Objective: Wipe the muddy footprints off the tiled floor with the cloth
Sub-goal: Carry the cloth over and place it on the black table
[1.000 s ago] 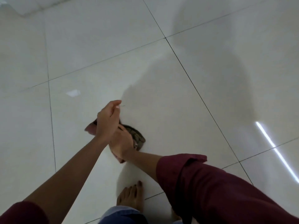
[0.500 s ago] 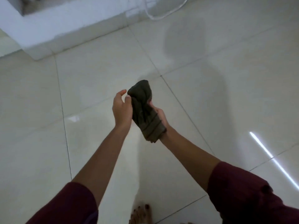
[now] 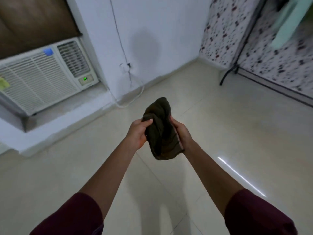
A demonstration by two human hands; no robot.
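Dark cloth (image 3: pixel 160 131) bunched, held mid-air above tiled floor (image 3: pixel 220 133) w/ both hands: left hand (image 3: pixel 138 132) fingers pinching its side, right hand (image 3: pixel 182 131) fingers wrapped round opp. edge.

cloth (image 3: pixel 160 131) hides both palms, seemingly.

Open floor (image 3: pixel 220 133) below, air conditioner (image 3: pixel 42 78) left.
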